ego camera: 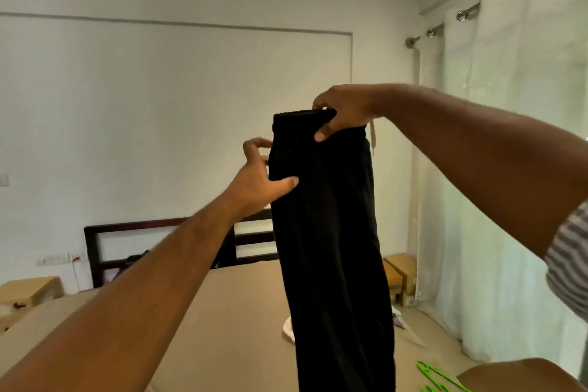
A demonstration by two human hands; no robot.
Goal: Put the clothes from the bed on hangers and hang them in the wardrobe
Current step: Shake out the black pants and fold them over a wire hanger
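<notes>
Black trousers, centre frame, seemingly soft: your right hand pinches the waistband, best hold; left hand grips one side.

A home bedroom: a bed with dark headboard at the far wall, curtains on the right.

Black trousers, hems beyond bottom edge

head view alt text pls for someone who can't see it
A person holds black trousers up over a bed: the right hand pinches the waistband, the left hand grips the side below. Green hangers lie at lower right.
</notes>
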